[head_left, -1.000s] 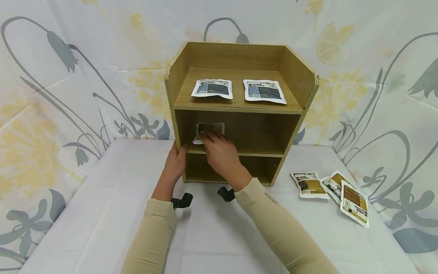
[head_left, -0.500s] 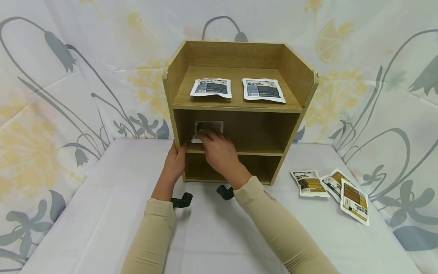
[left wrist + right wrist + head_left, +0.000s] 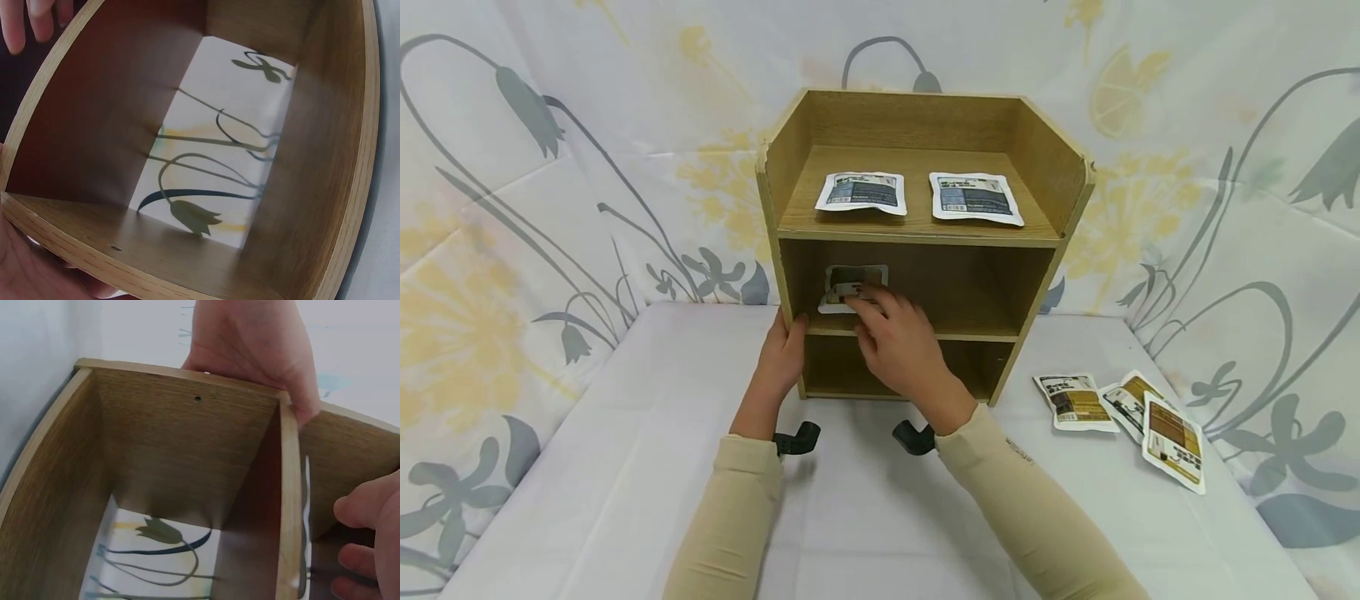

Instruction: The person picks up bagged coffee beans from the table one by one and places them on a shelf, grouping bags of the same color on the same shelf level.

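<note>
White-edged flat pouch with a dark brown and white label (image 3: 844, 282) lies on the middle level of the light-brown wooden shelf unit (image 3: 913, 129), toward its left side. My right hand (image 3: 904, 342) is over the front of that level, fingers extended and loose, gripping nothing; in the head view they overlap the right part of the pouch, while the right wrist view shows them just above it, apart from its surface. My left hand (image 3: 781, 354) grasps the unit's left side panel at about the middle board, the thumb bent round the front edge and the palm against the outer face.

On the top level two white-edged pouches with blue-grey labels sit side by side, one on the left (image 3: 862, 193) and one on the right (image 3: 976, 198). To the right of the unit, three white-edged pouches with yellow-brown labels (image 3: 1075, 402) lie close together on the white cloth-covered surface (image 3: 842, 517), the two farther right overlapping. Behind everything hangs a pale flower-patterned cloth (image 3: 587, 150). My sleeves are beige (image 3: 730, 517), with a black curved piece (image 3: 797, 439) at each wrist.
</note>
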Demonstrator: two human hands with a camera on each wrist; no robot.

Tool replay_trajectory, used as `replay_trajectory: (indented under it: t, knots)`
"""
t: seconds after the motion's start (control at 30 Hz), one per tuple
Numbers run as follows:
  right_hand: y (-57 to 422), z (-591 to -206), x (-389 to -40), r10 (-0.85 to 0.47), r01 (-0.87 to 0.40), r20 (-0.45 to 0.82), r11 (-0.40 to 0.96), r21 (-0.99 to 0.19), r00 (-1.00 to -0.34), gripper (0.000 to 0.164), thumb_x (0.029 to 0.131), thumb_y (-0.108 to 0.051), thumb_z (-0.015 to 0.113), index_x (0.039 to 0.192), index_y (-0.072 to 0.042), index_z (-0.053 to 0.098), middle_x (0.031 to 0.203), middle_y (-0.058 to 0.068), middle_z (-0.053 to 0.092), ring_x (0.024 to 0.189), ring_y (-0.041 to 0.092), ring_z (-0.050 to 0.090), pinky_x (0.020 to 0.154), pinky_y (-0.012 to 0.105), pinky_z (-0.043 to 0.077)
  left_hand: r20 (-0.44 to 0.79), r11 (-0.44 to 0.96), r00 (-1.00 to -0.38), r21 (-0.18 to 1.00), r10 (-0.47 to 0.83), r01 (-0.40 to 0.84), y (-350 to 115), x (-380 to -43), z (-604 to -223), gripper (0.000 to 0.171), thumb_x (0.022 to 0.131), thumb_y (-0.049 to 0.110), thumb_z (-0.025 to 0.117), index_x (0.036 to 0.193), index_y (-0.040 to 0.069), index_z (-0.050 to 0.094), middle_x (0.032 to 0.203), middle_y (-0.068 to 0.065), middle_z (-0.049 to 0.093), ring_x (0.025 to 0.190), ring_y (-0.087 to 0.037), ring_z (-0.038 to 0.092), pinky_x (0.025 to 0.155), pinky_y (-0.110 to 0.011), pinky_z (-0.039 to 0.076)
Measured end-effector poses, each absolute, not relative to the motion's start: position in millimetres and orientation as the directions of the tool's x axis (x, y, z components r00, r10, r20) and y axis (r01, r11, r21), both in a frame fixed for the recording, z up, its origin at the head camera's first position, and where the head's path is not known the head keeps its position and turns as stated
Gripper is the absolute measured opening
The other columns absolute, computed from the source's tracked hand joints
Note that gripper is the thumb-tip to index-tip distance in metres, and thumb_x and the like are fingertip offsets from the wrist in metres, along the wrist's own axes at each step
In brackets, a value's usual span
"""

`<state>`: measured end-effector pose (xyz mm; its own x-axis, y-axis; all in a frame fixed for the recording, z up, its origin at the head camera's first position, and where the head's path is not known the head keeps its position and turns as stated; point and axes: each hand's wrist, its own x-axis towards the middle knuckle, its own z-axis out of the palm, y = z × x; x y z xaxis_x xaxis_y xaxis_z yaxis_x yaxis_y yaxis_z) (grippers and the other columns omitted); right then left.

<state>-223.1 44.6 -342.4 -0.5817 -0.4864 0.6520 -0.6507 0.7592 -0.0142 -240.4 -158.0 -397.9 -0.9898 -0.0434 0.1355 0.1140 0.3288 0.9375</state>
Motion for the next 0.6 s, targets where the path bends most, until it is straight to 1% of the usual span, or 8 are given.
replay_trajectory:
  t: [0.13,0.27,0.37,0.6]
  knots:
    - [54.0,-342.2,-217.6,-0.476,-0.673,0.677,0.739,-0.039,-0.562,0.037,0.092,-0.019,0.064,0.129,-0.015,0.062,0.126,0.010,0.061,0.110,0.029,0.061,0.086,0.047,0.053,0.140,0.331,-0.989,0.936,-0.042,0.118,-158.0,-239.3,-396.8,0.058,0.103,0.043,0.028,0.155,0.017,0.020,0.153,-0.017,0.035,0.138,-0.035,0.037,0.114,-0.054,0.029]
    - [65.9,-343.9,-211.0,-0.463,-0.682,0.695,0.729,-0.053,-0.549,0.038,0.090,-0.020,0.066,0.127,-0.013,0.062,0.123,0.011,0.062,0.111,0.030,0.061,0.089,0.048,0.052,0.130,0.336,-0.991,0.935,-0.040,0.109,-157.5,-239.0,-396.6,0.059,0.103,0.043,0.027,0.155,0.017,0.017,0.156,-0.016,0.031,0.141,-0.034,0.033,0.115,-0.054,0.027]
    - [73.9,-343.8,-206.5,-0.456,-0.688,0.708,0.724,-0.057,-0.539,0.038,0.089,-0.019,0.066,0.126,-0.011,0.063,0.122,0.013,0.063,0.112,0.031,0.061,0.092,0.049,0.051,0.128,0.339,-0.991,0.935,-0.038,0.108,-157.7,-239.4,-396.0,0.060,0.103,0.044,0.027,0.155,0.017,0.018,0.156,-0.015,0.031,0.141,-0.034,0.033,0.115,-0.053,0.027]
    - [89.6,-341.0,-197.9,-0.457,-0.697,0.709,0.713,-0.069,-0.537,0.039,0.090,-0.020,0.063,0.128,-0.010,0.062,0.120,0.012,0.064,0.113,0.030,0.060,0.096,0.046,0.049,0.132,0.335,-0.991,0.935,-0.032,0.113,-157.6,-238.8,-394.5,0.060,0.103,0.044,0.027,0.156,0.016,0.016,0.156,-0.016,0.030,0.142,-0.034,0.032,0.116,-0.053,0.026]
